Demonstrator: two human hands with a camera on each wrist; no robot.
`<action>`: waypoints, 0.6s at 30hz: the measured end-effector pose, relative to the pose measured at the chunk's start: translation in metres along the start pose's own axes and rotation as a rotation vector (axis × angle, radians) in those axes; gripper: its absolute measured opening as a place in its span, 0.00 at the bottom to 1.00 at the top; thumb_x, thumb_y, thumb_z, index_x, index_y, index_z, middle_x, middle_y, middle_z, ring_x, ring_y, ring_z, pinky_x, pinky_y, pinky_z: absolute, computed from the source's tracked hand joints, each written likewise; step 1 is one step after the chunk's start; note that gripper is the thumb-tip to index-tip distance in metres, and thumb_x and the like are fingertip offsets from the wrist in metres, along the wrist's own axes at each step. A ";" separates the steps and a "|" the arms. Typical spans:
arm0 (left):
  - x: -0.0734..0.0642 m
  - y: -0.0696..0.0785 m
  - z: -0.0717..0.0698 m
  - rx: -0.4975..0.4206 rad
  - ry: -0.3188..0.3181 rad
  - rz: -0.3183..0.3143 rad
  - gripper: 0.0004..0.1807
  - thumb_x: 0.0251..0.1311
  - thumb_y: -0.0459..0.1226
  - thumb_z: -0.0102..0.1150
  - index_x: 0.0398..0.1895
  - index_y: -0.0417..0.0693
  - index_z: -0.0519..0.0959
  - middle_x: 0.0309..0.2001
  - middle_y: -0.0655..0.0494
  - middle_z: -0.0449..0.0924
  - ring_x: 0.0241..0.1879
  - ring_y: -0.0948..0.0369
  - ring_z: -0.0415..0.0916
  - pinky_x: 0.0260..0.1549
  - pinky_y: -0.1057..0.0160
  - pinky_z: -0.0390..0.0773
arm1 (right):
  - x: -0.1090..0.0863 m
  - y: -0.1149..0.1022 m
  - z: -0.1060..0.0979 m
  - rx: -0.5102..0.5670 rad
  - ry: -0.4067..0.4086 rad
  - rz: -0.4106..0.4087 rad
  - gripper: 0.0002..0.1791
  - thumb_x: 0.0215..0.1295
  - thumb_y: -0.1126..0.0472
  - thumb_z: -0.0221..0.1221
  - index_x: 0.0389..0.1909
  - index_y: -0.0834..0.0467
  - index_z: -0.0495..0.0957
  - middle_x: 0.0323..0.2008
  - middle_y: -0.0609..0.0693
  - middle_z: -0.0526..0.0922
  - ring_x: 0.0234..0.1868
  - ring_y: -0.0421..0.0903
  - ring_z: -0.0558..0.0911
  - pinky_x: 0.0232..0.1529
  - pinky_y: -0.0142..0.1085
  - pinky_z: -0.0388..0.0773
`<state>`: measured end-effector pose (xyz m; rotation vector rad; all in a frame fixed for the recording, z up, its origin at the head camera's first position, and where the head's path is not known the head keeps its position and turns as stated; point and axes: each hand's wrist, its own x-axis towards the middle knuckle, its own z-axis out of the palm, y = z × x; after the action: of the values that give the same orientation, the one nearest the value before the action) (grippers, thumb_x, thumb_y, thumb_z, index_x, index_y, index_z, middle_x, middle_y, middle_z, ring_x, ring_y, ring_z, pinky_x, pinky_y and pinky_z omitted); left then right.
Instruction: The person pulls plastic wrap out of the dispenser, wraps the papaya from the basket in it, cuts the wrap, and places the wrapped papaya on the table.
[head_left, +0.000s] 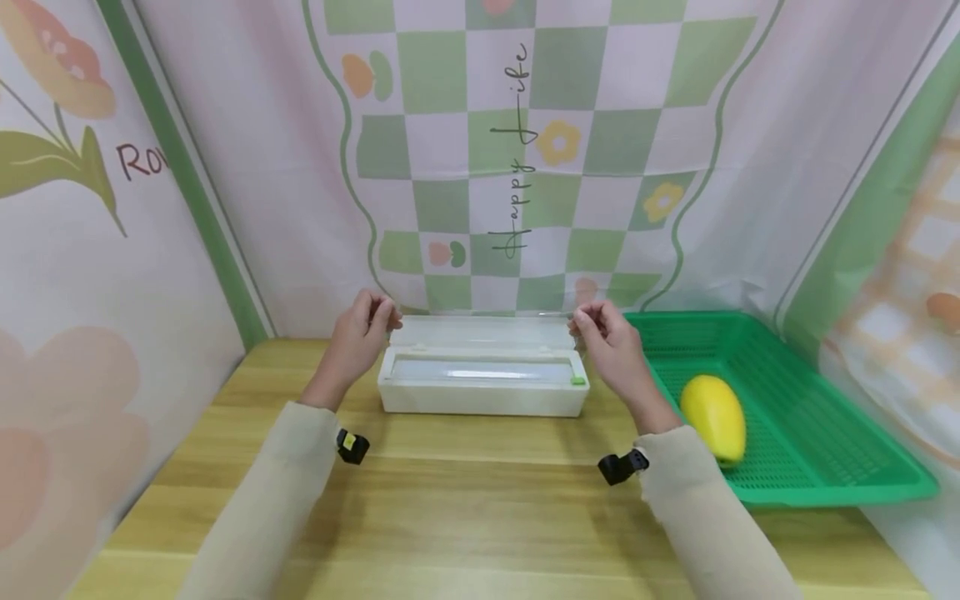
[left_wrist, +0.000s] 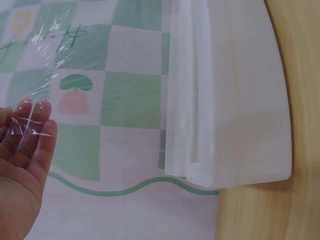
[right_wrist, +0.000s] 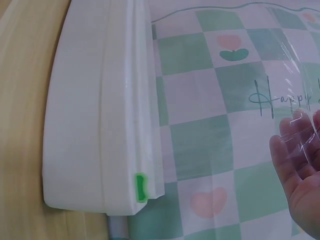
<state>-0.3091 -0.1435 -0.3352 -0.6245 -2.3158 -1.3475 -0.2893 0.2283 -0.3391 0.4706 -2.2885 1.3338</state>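
A sheet of clear plastic wrap (left_wrist: 52, 50) stretches between my two hands, above and behind a white wrap dispenser (head_left: 483, 400). My left hand (head_left: 360, 329) pinches one end of the wrap near the dispenser's back left corner, with film lying over its fingers. At the back right, my right hand (head_left: 611, 337) pinches the other end between thumb and fingers. The dispenser's translucent lid (head_left: 483, 332) stands raised. A small green slider (right_wrist: 141, 187) sits at the right end of its front edge. The wrap is so clear that its outline is hard to trace.
On the right, a green plastic basket (head_left: 817, 400) holds a yellow mango-like fruit (head_left: 712, 417). The wooden table (head_left: 480, 508) extends in front of the dispenser. A checkered cloth backdrop (head_left: 502, 142) hangs close behind it.
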 end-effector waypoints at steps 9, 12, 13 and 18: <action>0.004 0.009 -0.007 0.013 -0.005 0.011 0.14 0.80 0.45 0.39 0.47 0.42 0.69 0.40 0.50 0.78 0.42 0.54 0.79 0.39 0.55 0.80 | 0.003 -0.013 -0.009 0.028 0.007 0.019 0.20 0.79 0.50 0.49 0.51 0.65 0.71 0.43 0.61 0.80 0.44 0.51 0.79 0.40 0.28 0.78; 0.005 0.013 -0.009 -0.005 0.003 0.025 0.14 0.80 0.45 0.39 0.46 0.42 0.69 0.39 0.49 0.77 0.41 0.53 0.77 0.41 0.51 0.80 | 0.006 -0.017 -0.012 0.020 0.004 -0.003 0.18 0.79 0.51 0.48 0.51 0.64 0.72 0.43 0.60 0.80 0.43 0.47 0.79 0.42 0.28 0.78; 0.006 0.014 -0.010 -0.013 0.004 0.026 0.14 0.80 0.45 0.39 0.46 0.43 0.69 0.39 0.49 0.77 0.41 0.54 0.76 0.42 0.51 0.80 | 0.007 -0.018 -0.013 0.017 0.003 -0.010 0.18 0.79 0.51 0.48 0.51 0.63 0.72 0.43 0.58 0.80 0.43 0.46 0.78 0.42 0.28 0.77; 0.009 0.023 -0.016 -0.028 0.003 0.030 0.14 0.80 0.44 0.39 0.47 0.42 0.69 0.41 0.49 0.76 0.42 0.57 0.76 0.46 0.55 0.81 | 0.011 -0.023 -0.018 0.014 0.001 -0.047 0.17 0.80 0.53 0.48 0.50 0.64 0.72 0.42 0.56 0.80 0.43 0.46 0.78 0.43 0.30 0.77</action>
<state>-0.3017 -0.1455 -0.3069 -0.6623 -2.2802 -1.3685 -0.2829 0.2324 -0.3086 0.5255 -2.2551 1.3273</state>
